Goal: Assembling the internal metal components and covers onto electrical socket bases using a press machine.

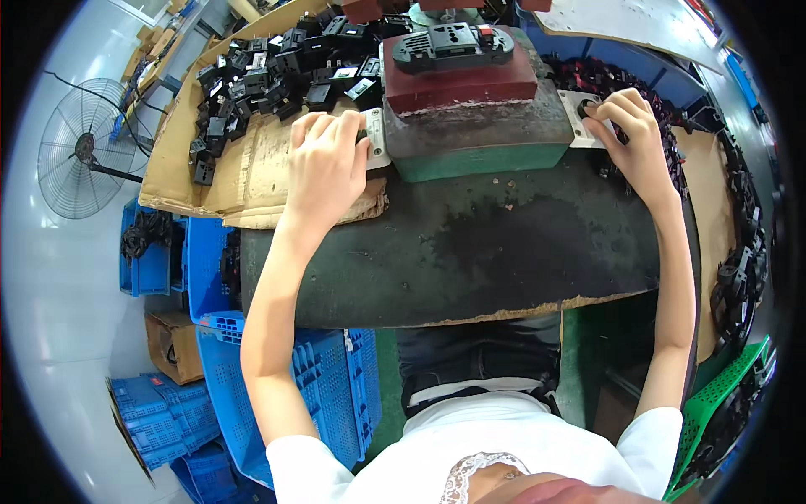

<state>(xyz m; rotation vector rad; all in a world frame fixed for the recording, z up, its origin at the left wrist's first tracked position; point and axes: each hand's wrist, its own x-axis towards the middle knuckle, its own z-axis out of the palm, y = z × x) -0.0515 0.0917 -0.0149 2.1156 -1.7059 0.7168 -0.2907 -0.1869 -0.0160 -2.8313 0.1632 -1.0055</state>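
My left hand [329,160], fingers curled, is at the metal button plate [375,139] on the left side of the machine, its thumb and fingertips against a dark push button [362,135]. On the other side my right hand [628,134] curls over a second plate [579,119], thumb and fingers around a dark push button [585,107]. Between them stands a machine base [478,155] with a green front. On it sits a dark red block [462,88], which bears a long black plastic housing [453,46] with a small red piece at its right end.
Black plastic parts [269,76] are heaped on cardboard [243,176] at the left. More dark and red parts [604,76] lie behind my right hand. The dark worktable [378,260] has a worn front edge. Blue crates [327,386], a fan [84,147] and a green basket [701,412] stand around.
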